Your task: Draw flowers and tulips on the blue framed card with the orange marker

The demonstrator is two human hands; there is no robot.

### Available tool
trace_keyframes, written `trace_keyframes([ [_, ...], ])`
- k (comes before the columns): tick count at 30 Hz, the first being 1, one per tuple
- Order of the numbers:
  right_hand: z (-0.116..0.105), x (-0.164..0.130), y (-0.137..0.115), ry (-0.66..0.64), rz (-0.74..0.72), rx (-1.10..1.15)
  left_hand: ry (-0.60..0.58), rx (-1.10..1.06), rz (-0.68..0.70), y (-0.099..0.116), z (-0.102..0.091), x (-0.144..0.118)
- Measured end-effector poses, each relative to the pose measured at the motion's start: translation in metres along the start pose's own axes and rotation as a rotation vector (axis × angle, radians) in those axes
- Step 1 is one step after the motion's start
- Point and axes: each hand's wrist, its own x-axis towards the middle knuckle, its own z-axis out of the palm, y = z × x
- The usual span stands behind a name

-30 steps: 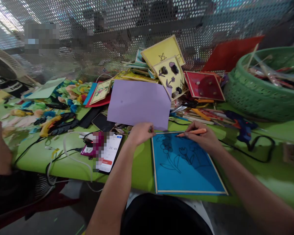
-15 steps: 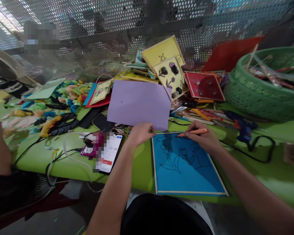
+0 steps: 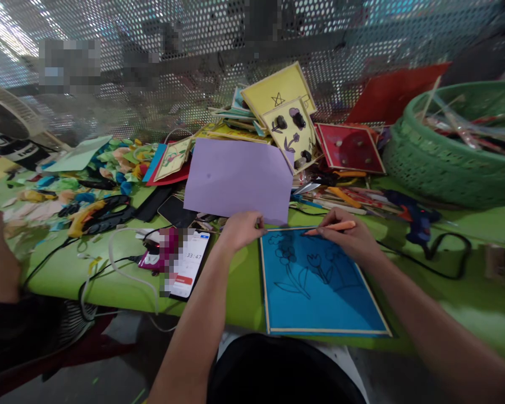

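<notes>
A blue board (image 3: 320, 308) with a thin pale wooden frame lies flat on the table in front of me, bearing dark outline drawings of flowers. My right hand (image 3: 345, 233) grips an orange pen (image 3: 340, 225), its tip at the board's upper edge and its back end pointing right. The hand's shadow falls over the upper right of the drawing. Beside the board's upper left corner, my left hand (image 3: 244, 229) rests with curled fingers. Whether those fingers pinch anything is hidden. A purple sheet (image 3: 239, 177) leans just beyond the left hand.
A phone (image 3: 191, 264) and a magenta device (image 3: 162, 252) with cables lie left of my forearm. Behind stand framed yellow (image 3: 292, 132) and red boards (image 3: 351, 147). Right are a blue glue gun (image 3: 418, 219) and green basket (image 3: 458, 168). Another person's arm (image 3: 0, 255) is at far left.
Almost nothing differs. Both hands, the pen and the board keep their places; the phone's clock reads one second later.
</notes>
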Motion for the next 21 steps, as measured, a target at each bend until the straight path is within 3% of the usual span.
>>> trace_keyframes([
  [12, -0.014, 0.004, 0.004, 0.23, 0.006, 0.154, 0.064, -0.017, 0.003, 0.0, 0.001, 0.003],
  [21, -0.018, 0.011, 0.004, 0.277, -0.019, 0.26, 0.067, 0.136, 0.09, 0.008, 0.011, 0.005],
])
